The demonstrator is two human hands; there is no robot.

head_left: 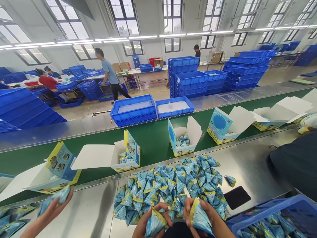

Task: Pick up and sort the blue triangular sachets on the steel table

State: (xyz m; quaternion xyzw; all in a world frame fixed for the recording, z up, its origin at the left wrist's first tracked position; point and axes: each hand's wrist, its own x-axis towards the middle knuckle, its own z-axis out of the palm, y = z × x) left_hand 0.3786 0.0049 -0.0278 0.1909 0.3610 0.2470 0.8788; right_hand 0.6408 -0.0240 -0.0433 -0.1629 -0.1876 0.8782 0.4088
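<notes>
My left hand (142, 226) is closed around a blue-and-yellow triangular packet (154, 222) at the bottom of the view. Beside it, my right hand (212, 217) grips another triangular packet (199, 215) by its sides. Just beyond both hands, a heap of the same packets (170, 185) is spread over the steel table. Past the heap, an open printed carton (184, 150) with packets inside stands on the green belt. To its left is a second open carton (127, 165), its white flap folded out and packets showing within.
A co-worker's hand (55, 206) holds packets at left. A dark flat phone-like object (237, 197) lies right of the heap. A blue crate (294, 206) of packets occupies the lower right, near another person's dark sleeve (297, 162). Blue trays (135, 115) sit beyond the green belt (153, 142).
</notes>
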